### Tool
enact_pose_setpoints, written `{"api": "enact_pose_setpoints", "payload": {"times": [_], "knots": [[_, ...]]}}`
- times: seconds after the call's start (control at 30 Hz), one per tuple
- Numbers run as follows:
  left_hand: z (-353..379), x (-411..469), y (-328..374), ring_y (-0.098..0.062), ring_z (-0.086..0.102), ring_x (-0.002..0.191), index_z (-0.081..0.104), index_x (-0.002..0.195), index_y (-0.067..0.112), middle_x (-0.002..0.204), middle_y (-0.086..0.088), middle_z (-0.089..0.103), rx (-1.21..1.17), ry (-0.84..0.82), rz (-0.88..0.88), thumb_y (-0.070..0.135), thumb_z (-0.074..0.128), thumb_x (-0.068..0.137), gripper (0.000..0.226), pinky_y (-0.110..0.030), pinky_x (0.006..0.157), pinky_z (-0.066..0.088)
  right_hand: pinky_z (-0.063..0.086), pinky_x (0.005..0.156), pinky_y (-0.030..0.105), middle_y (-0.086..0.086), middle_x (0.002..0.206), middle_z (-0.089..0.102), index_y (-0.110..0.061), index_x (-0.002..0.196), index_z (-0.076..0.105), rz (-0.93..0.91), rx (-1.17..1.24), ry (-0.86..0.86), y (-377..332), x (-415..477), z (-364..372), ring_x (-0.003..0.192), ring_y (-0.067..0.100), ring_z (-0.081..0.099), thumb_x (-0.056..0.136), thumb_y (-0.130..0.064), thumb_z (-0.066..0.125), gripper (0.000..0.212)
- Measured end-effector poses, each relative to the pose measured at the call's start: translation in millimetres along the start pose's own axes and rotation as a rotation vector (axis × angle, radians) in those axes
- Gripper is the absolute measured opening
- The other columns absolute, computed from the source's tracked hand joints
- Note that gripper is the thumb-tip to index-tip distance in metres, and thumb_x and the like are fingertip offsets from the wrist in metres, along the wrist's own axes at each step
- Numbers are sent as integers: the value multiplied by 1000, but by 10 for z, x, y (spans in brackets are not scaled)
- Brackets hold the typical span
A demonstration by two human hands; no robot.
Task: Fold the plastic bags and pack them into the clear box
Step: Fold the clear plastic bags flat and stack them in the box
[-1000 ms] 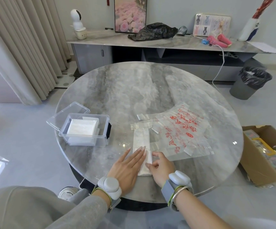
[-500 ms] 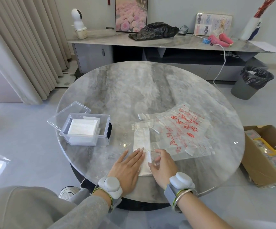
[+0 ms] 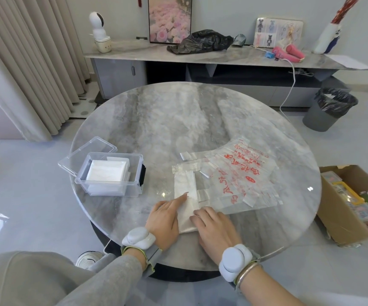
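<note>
A plastic bag folded into a narrow white strip lies on the round marble table, pointing away from me. My left hand rests flat at the strip's near left edge, its index finger lying on the plastic. My right hand sits at the near right edge, with curled fingers pinching the strip. A flat pile of clear bags with red print lies to the right, partly under the strip. The clear box stands to the left with folded white bags inside.
The box's lid leans open behind the box on its left side. A cardboard carton stands on the floor to the right of the table. Beyond the table are a low sideboard and a grey bin.
Both hands have drawn back toward the strip's near end. My left hand has shifted left off the strip's middle, and more of the near end now shows between the hands.
</note>
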State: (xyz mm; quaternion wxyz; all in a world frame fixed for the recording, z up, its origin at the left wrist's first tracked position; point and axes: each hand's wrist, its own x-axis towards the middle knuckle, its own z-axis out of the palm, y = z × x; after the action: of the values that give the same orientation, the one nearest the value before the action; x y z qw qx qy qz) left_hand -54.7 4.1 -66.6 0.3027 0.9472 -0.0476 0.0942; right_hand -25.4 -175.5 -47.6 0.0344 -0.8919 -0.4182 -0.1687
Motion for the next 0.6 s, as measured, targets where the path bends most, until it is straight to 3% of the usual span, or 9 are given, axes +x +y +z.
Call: {"api": "enact_pose_setpoints", "payload": {"times": [0.13,0.2,0.27,0.37,0.47,0.6], "knots": [[-39,-37,25,-6,51,122,38,145,20,134,6,55,-173,28,-43,12,29,90,57,-26,105,35,52,61,27,-6,88,68,-20,77,72,26,157,9,-10,45,-72,87,17,65,57,-11,76,23],[-63,-53,21,-8,54,120,41,142,20,128,6,59,-259,24,-76,10,31,87,57,-28,103,41,53,73,23,-10,94,70,-23,79,72,107,291,-3,-8,54,-138,96,12,64,61,-16,75,20],[-108,-74,17,-7,52,119,42,139,23,124,11,61,-280,-19,-100,7,32,79,64,-15,101,36,51,79,20,-13,98,69,-25,80,68,222,430,-27,-8,55,-218,102,7,61,70,-24,65,11],[-159,-100,14,-3,45,120,48,134,27,119,23,58,-249,-70,-98,5,35,68,71,-5,98,27,46,66,17,-14,85,64,-27,84,60,394,589,-82,1,67,-302,82,3,58,79,-32,55,9],[-233,-116,28,-7,48,113,57,126,27,106,33,48,-187,-58,-114,14,41,66,63,-20,97,35,41,54,20,-9,69,61,-31,82,54,503,669,-67,9,100,-347,62,9,55,82,-34,54,3],[-240,-141,-5,-9,52,107,62,117,24,105,22,56,-61,-20,-116,41,45,71,52,-23,89,35,46,57,24,-9,68,65,-28,81,56,627,725,-107,18,157,-334,62,6,59,84,-28,59,4]]}}
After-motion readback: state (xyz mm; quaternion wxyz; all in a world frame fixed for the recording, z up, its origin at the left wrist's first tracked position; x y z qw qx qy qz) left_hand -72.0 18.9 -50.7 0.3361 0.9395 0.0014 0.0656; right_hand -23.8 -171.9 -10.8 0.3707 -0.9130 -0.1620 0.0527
